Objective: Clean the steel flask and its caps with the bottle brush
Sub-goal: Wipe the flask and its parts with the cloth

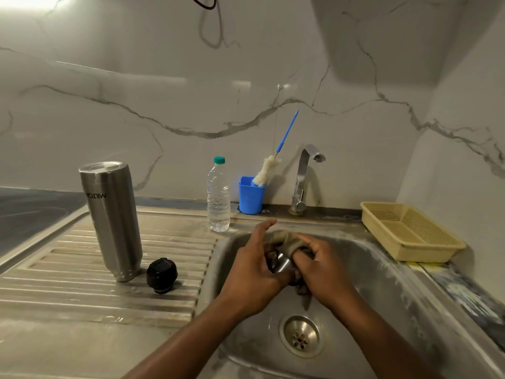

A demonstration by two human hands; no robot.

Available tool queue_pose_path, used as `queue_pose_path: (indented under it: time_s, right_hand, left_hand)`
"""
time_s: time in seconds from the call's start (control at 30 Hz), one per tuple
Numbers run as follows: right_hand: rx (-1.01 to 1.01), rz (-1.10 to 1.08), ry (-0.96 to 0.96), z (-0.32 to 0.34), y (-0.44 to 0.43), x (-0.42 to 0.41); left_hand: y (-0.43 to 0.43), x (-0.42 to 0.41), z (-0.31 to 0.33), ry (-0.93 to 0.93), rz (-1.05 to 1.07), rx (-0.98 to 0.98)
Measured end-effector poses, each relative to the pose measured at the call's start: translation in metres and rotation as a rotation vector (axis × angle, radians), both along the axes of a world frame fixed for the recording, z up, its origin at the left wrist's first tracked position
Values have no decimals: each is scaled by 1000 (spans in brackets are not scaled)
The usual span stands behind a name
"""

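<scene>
Steel flask inverted, axis vertical, well left of hands. Left hand grips steel cap; right hand clutches cloth against it.

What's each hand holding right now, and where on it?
The left hand grips the steel cap round its side; right hand holds a brown cloth bunched over the cap.

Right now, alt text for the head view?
Over the sink, the left hand holds a steel cap while the right hand grips a brownish cloth against it. The steel flask stands inverted on the drainboard beside a black cap; the bottle brush sits in a blue cup.
</scene>
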State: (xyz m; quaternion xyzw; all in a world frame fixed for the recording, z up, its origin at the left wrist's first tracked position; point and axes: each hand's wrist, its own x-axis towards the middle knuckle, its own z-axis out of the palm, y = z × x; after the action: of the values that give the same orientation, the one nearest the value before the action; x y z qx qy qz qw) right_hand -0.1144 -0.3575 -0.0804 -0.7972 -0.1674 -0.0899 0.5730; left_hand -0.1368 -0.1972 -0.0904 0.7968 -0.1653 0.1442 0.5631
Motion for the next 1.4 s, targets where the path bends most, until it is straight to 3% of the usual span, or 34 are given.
queue_pose_path:
  time_s: [0.17, 0.4, 0.47, 0.6, 0.67, 0.83, 0.93, 1.07, 1.13, 1.2, 1.27, 1.4]
  right_hand:
    - [95, -96, 206, 0, 1, -1]
    - [46, 26, -162, 7, 4, -5]
    - [132, 44, -105, 6, 4, -6]
    - [299, 6, 246, -1, 4, -1]
    - [294, -11, 283, -1, 4, -2]
    - [-38, -16, -77, -2, 5, -3]
    - [9, 15, -163, 0, 8, -3]
    - [238, -18, 124, 1, 10, -4]
    - [277, -27, 301, -5, 7, 0]
    - [280, -14, 356, -6, 9, 0]
    - [243, -28, 311, -5, 12, -2]
    - [138, -143, -6, 0, 7, -2]
  left_hand:
    - [3, 1, 4, 62, -27, -146]
    - [12, 15, 1, 151, 5, -400]
    - [11, 15, 3, 191, -44, -477]
    - [7, 13, 1, 250, -144, -541]
    - [6, 15, -2, 259, -139, -531]
    - [15, 25, -6, 262, -16, -621]
    - [16, 24, -3, 267, -58, -671]
    - [10, 18, -1, 270, -149, -635]
    - [9, 17, 0, 250, -137, -622]
    - [11, 19, 0, 240, -110, -640]
    - [12, 20, 1, 233, -87, -618]
    - [14, 21, -1, 195, -57, -502]
